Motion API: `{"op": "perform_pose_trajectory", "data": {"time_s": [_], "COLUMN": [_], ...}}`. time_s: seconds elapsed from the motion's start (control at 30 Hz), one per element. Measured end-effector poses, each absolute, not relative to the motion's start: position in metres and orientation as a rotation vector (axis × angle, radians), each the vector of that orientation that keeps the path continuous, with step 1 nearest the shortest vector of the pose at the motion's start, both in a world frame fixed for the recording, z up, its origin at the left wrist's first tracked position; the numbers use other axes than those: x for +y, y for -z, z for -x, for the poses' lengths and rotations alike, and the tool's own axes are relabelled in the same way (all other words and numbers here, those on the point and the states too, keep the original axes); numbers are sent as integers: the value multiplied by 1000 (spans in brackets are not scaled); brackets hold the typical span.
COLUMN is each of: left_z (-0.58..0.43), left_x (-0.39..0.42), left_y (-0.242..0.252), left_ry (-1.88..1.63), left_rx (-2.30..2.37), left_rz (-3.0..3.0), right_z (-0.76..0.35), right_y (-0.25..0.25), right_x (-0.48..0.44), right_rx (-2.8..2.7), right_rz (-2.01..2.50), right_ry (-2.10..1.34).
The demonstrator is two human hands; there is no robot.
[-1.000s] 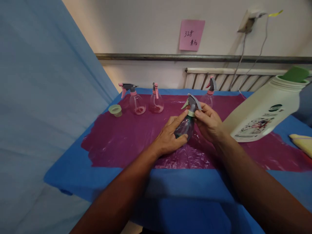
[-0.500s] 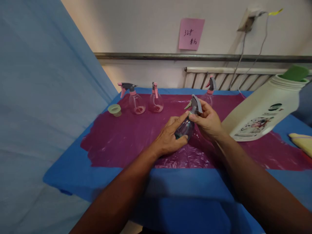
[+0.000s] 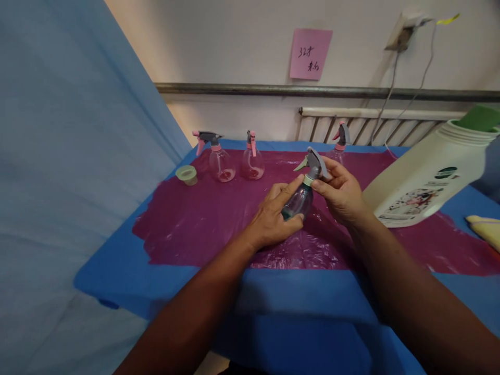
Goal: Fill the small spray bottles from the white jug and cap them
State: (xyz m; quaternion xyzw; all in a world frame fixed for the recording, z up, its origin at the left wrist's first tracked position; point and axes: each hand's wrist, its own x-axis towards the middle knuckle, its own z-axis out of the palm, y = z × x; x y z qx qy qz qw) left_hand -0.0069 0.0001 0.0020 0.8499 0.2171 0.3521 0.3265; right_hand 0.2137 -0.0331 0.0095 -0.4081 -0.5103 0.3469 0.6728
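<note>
A small clear spray bottle (image 3: 302,199) with a grey head, pale green trigger and pale green collar leans slightly to the right between my hands. Some dark green liquid shows low inside it. My left hand (image 3: 275,219) is closed around the body, with the index finger stretched up towards the collar. At the neck, the fingers of my right hand (image 3: 340,190) are bent around the collar and the back of the spray head; the thumb lies by the collar. Part of the bottle's base is hidden by my left hand.
Spray bottles with pink triggers, a left one (image 3: 222,165), a middle one (image 3: 252,164) and a right one (image 3: 336,153), stand at the back. A pale green cup (image 3: 187,175) sits left. A large tilted white jug (image 3: 425,177) stands right on the purple plastic sheet (image 3: 211,224).
My right fingers have shifted off the collar's front towards its right side, so the green collar shows now. The whole view has slid slightly; my left hand keeps its grip.
</note>
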Motion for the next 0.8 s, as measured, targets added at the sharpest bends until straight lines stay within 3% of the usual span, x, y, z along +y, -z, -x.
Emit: {"op": "perform_pose_trajectory", "data": {"time_s": [0.57,0.8], "left_z": [-4,-5], "left_x": [0,1], "left_y": [13,11], "left_ry": [-1067,-1236], "left_rx": [812,867], "left_rz": [-2331,-2273], "right_z": [-201,-231], "right_y": [-16,-43], "right_x": [-34,18], "right_rx": [-1039,-1165], "right_rz": [1022,1149], "right_ry": [-551,-337]}}
